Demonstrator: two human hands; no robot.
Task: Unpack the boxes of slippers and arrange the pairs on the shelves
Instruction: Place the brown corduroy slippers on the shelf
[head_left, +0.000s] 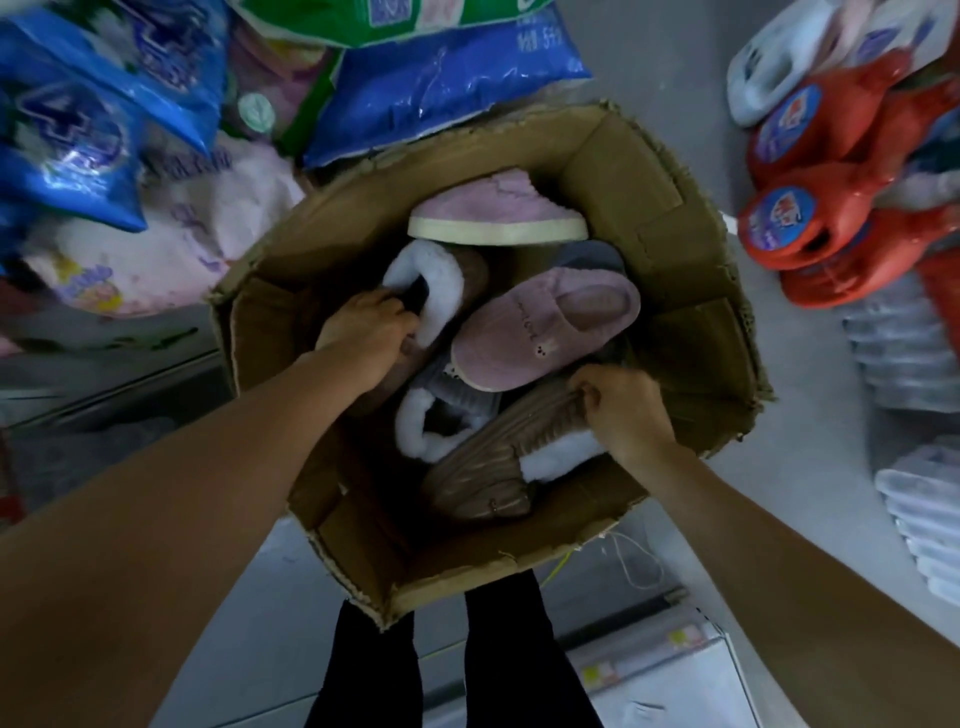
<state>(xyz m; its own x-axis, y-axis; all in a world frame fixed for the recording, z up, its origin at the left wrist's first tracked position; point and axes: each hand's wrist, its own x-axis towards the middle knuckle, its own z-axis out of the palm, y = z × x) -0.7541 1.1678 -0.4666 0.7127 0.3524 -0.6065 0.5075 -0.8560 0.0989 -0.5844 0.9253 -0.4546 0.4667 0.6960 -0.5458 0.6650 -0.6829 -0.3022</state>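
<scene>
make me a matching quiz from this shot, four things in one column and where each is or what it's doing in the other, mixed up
Things
1. left hand
2. right hand
3. tipped pink slipper
4. red bottles

Places or states
a. outside the box, on the right
b. at the box's far end, cream sole showing
c. grips the brown slipper at its white fleece cuff
d. pinches the ribbed slipper

Pairs: 1-c, 2-d, 3-b, 4-a

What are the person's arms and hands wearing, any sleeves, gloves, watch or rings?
The left hand and right hand are bare, without gloves. Both forearms are uncovered to the frame edge, so no sleeve is in view. Neither wrist carries a watch or bracelet, and no ring can be made out.
</scene>
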